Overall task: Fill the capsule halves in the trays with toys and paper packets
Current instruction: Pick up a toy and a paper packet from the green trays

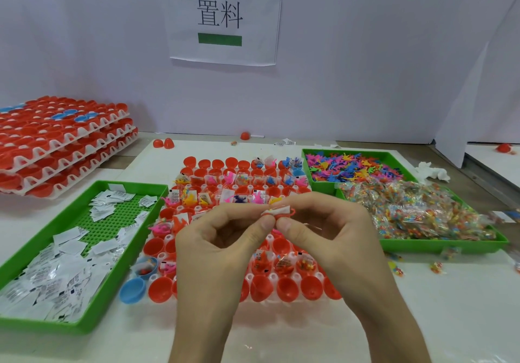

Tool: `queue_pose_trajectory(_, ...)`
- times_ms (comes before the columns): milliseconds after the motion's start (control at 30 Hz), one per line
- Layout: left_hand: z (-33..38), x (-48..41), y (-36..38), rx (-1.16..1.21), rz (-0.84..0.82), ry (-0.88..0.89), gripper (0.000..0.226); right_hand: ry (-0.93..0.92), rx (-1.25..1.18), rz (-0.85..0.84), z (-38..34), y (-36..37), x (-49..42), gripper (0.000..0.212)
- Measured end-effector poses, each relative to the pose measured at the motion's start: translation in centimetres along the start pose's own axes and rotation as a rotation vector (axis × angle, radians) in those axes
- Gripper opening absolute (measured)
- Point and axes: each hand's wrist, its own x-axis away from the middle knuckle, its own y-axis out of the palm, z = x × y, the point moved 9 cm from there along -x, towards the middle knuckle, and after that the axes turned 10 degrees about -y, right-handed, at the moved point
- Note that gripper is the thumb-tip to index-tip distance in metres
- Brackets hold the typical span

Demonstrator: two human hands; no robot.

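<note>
At your far left a stack of capsule trays (62,143) waits, and nearer you the green tray (84,327) holds the loose paper packets (56,272). Judge them as almost weightless, thin and limp, and a little slick on each other. Take one by an edge or corner with your fingertips, and don't scoop. In front of you the capsule tray (274,277) carries the red capsule halves (287,288). Most of the far rows hold a toy and a packet, while much of the near row stands empty. The cups look light and only loosely seated, so drop things in, never press. Your left hand (213,239) is raised over the middle of that tray, fingers curled, with thumb and forefinger closed on one end of a folded packet (278,210). A small orange toy (287,215) sits right against the packet. It looks soft, rubbery and bendy, so a light pinch should be enough. Your right hand (332,230) meets the left thumb to thumb, its fingertips clamped on the packet's other end with the toy, and its other fingers tucked in. Neither hand touches the cups below. To the right, the toy tray (306,165) is heaped with coloured toys (351,165), and beside it lie clear crinkly sachets (416,208) that are likely slippery.
</note>
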Motion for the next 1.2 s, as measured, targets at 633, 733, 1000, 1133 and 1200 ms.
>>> queue_pose_trajectory(633, -0.2, -0.2, -7.0, 0.236, 0.416, 0.031, 0.031, -0.067, 0.864, -0.256, 9.2, 2.8, -17.8, 0.009)
queue_pose_trajectory(733, -0.3, -0.1, -7.7, 0.264, 0.441, 0.038, 0.03, -0.074, 1.011, -0.346, 12.1, 3.7, -19.7, 0.012)
queue_pose_trajectory(1000, -0.8, -0.1, -8.9, 0.273, 0.447, 0.029, 0.029, -0.084, 1.195, -0.434, 15.5, 5.5, -20.5, 0.011)
queue_pose_trajectory(1133, -1.0, -0.1, -9.3, 0.291, 0.462, 0.02, 0.02, -0.042, 1.23, -0.447, 16.6, 5.4, -20.8, 0.009)
queue_pose_trajectory(1200, -1.0, -0.2, -9.5, 0.299, 0.469, 0.02, 0.019, -0.034, 1.242, -0.466, 16.9, 5.6, -20.8, 0.01)
